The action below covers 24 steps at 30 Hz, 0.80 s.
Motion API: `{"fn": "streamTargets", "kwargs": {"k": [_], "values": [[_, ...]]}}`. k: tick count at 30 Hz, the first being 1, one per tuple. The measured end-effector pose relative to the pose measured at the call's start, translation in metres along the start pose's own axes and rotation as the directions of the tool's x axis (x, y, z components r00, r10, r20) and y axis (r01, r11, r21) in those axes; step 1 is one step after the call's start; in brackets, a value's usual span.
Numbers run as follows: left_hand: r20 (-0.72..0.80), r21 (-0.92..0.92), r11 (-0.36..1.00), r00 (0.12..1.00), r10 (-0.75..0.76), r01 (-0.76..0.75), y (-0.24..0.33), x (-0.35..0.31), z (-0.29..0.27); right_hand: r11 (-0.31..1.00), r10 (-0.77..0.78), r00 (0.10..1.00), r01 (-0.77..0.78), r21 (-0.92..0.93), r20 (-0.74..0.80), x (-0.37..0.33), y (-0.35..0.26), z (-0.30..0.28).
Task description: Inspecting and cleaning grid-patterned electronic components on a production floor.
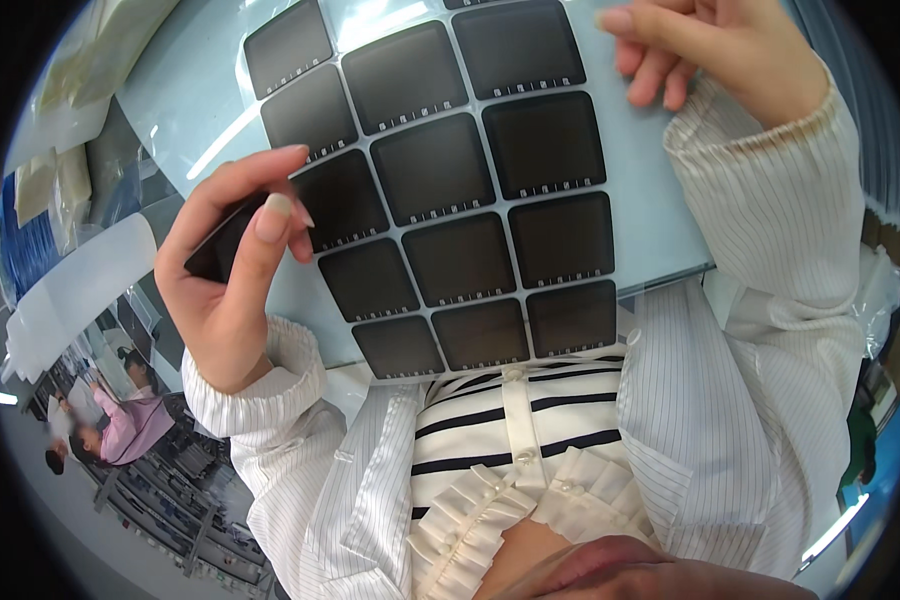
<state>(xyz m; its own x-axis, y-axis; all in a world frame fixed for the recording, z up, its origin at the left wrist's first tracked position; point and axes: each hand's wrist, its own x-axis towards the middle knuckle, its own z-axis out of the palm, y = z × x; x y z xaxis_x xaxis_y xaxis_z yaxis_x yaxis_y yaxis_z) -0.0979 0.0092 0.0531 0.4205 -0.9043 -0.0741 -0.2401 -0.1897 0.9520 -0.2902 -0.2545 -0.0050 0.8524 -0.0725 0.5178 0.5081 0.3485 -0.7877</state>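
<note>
A sheet bearing several rows of dark, rounded-corner square panels lies before me, with small pale marks along each panel's lower edge. My left hand is at the sheet's left edge, thumb and fingers bent around a separate dark panel. Much of that panel is hidden by the fingers and palm. Beyond the sheet's right edge hovers my right hand, its fingers loosely bent and apart. Nothing shows in it, though the frame's upper edge cuts part of it off.
Beneath the sheet is a pale blue-white work surface. Clear plastic film and pale packets are at the left. Further off at lower left, a person in a pink top is near some shelving. Translucent material hangs at the right.
</note>
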Motion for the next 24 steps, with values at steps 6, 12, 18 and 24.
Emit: {"fn": "streamTargets", "kwargs": {"k": [6, 12, 18, 24], "values": [[-0.043, 0.011, 1.000, 0.999, -0.006, 0.007, -0.001, -0.009, -0.004, 0.181, 0.748, 0.160, -0.983, -0.034, -0.644, 0.037, -0.059, 0.053], [-0.047, 0.046, 0.999, 0.999, 0.006, -0.004, -0.002, -0.015, -0.008, 0.128, 0.888, 0.198, -0.973, -0.191, -0.414, 0.018, -0.048, 0.058], [-0.023, 0.046, 0.999, 0.999, 0.022, -0.021, -0.002, -0.014, -0.007, 0.040, 0.956, 0.118, -0.959, -0.279, -0.270, 0.021, -0.050, 0.067], [0.028, 0.060, 0.998, 0.999, 0.030, -0.032, 0.000, -0.016, -0.009, 0.372, 0.849, 0.517, -0.727, -0.577, -0.105, 0.005, -0.044, 0.068]]}}
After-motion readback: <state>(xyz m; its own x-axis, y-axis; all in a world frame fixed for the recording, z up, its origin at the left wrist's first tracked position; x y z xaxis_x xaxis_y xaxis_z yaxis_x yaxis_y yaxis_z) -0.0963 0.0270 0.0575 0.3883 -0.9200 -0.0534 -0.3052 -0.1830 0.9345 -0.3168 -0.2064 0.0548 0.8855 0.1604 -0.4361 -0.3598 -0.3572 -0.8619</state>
